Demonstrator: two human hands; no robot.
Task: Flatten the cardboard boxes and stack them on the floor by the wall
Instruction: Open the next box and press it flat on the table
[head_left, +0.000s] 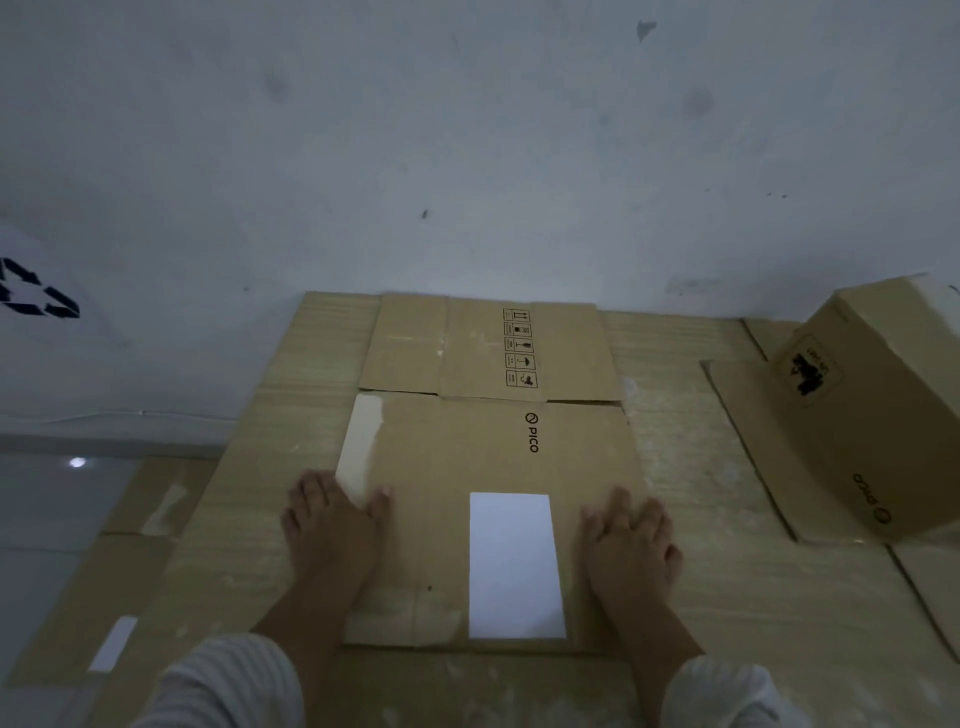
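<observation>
A flattened brown cardboard box (457, 467) with a white label and the word PICO lies on a large sheet of cardboard (691, 571) on the floor, its far flaps reaching the white wall (467, 156). My left hand (332, 525) presses flat on its left edge, fingers spread. My right hand (628, 540) presses flat on its right edge. Neither hand grips anything. At the right stands a box (872, 415) that still has its shape, tilted, with printed marks on its side.
Another flat cardboard piece (93, 597) with a small white label lies at the lower left, partly on grey tiles (47, 499). A white bag with a recycling mark (36, 291) sits at the left edge by the wall.
</observation>
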